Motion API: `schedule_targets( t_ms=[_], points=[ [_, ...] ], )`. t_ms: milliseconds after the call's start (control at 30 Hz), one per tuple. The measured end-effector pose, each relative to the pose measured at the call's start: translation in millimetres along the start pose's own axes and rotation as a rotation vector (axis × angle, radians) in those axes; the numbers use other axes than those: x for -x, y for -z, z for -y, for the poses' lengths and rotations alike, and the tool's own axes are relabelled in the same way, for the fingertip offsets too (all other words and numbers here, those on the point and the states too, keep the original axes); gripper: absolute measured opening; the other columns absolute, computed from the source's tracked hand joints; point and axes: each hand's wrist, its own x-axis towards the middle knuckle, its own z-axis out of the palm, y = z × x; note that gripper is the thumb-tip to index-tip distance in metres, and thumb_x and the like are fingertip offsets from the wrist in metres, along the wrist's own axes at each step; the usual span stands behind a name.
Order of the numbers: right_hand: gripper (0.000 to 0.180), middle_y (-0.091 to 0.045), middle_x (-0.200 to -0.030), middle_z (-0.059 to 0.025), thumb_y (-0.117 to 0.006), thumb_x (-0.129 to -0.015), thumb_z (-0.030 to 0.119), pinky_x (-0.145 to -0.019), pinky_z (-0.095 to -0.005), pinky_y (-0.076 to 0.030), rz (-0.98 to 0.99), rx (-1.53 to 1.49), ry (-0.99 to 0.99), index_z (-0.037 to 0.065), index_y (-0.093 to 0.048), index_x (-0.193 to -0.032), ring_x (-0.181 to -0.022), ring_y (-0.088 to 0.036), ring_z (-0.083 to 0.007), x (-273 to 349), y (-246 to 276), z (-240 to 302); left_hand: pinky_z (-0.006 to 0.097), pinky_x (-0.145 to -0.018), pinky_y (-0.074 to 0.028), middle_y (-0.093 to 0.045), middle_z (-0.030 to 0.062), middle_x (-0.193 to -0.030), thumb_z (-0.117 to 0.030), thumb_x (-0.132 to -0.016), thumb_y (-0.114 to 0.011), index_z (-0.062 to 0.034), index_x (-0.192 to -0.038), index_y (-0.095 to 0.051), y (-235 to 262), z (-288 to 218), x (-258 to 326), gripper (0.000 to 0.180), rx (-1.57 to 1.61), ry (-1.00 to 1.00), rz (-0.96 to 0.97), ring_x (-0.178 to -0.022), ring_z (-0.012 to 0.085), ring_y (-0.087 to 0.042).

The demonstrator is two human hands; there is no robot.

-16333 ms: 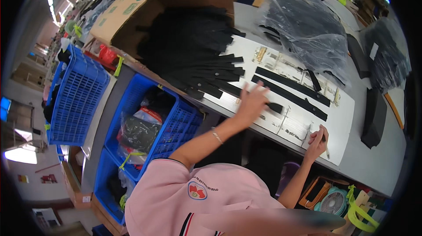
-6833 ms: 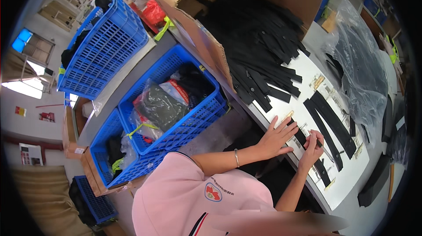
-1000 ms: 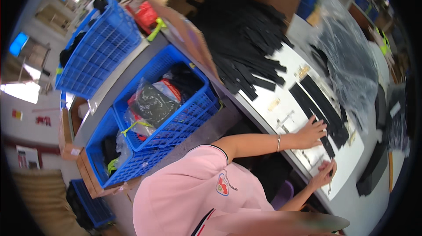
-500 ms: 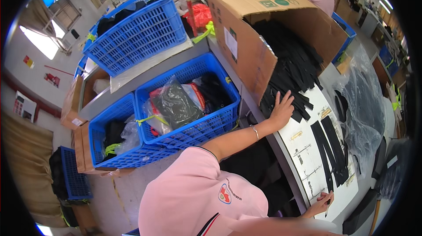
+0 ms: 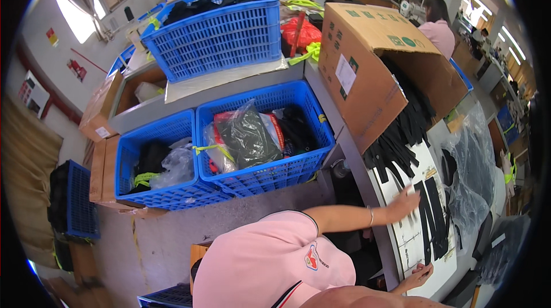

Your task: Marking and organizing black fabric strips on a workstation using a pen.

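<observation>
Head view: green-printed box [image 5: 363, 98] with white label [image 5: 345, 76]; left hand [image 5: 403, 204] and right hand [image 5: 419, 276] near black strips [image 5: 439, 222], fingers' grip unclear.

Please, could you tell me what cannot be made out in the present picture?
In the head view:
Left hand: blurred, so whether it holds anything is unclear.
Right hand: small and curled; its grip is hidden.
Black strips: ends inside the cardboard box hidden by its side.
Blue basket nearest the person: contents cover its bottom.
</observation>
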Motion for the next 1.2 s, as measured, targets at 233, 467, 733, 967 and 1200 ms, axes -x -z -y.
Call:
schedule_targets(
  t_ms=[233, 467, 733, 967, 1200],
  points=[
    [0.043, -0.071, -0.112, -0.0109, -0.046, -0.109, 0.038, -0.091, -0.0345, -0.051, 0.105, 0.342, 0.314, 0.005, -0.064, -0.130, -0.102, -0.065, -0.0234, 15, -13, -14, 0.052, -0.124, -0.024, -0.064, 0.0149, -0.119, -0.009, -0.086, -0.062, -0.0032, -0.103, -0.063, -11, -59, 49, 0.018, 0.182, -0.132, 0.061, -0.135, 0.0305, -0.049],
    [0.050, -0.057, -0.143, -0.0202, -0.060, -0.093, 0.009, -0.114, -0.0511, -0.032, 0.405, 0.468, 0.530, 0.002, -0.055, -0.142, -0.133, -0.051, -0.0380, 75, -78, 43, 0.046, -0.096, -0.040, -0.059, 0.0147, -0.107, -0.022, -0.073, -0.072, -0.0049, -0.099, -0.070, 40, -54, 39, 0.031, 0.381, -0.207, 0.152, -0.106, 0.0350, -0.055],
    [0.043, -0.068, -0.130, -0.0096, -0.070, -0.095, 0.014, -0.118, -0.0511, -0.028, 0.104, 0.778, 0.524, 0.010, -0.059, -0.136, -0.129, -0.059, -0.0257, 76, -27, 35, 0.062, -0.120, -0.018, -0.048, 0.0163, -0.152, -0.038, -0.098, -0.060, -0.0024, -0.143, -0.052, 49, -43, 59, 0.058, -0.034, -0.105, 0.286, -0.147, 0.0326, -0.036],
    [0.038, -0.069, -0.127, -0.0103, -0.067, -0.097, 0.011, -0.118, -0.0490, -0.028, -0.017, 0.858, 0.360, 0.010, -0.061, -0.135, -0.126, -0.061, -0.0259, 72, 30, 20, 0.068, -0.119, -0.011, -0.045, 0.0142, -0.156, -0.039, -0.098, -0.062, -0.0035, -0.147, -0.049, 72, -20, 64, 0.062, -0.097, -0.017, 0.317, -0.151, 0.0344, -0.030],
    [0.035, -0.069, -0.128, -0.0082, -0.067, -0.097, 0.010, -0.115, -0.0429, -0.034, -0.030, 0.801, 0.419, 0.007, -0.063, -0.132, -0.125, -0.061, -0.0254, 70, 24, 23, 0.066, -0.120, -0.005, -0.045, 0.0144, -0.156, -0.040, -0.096, -0.067, -0.0050, -0.149, -0.048, 84, -6, 34, 0.066, 0.139, 0.060, 0.301, -0.150, 0.0341, -0.033]
  ],
)
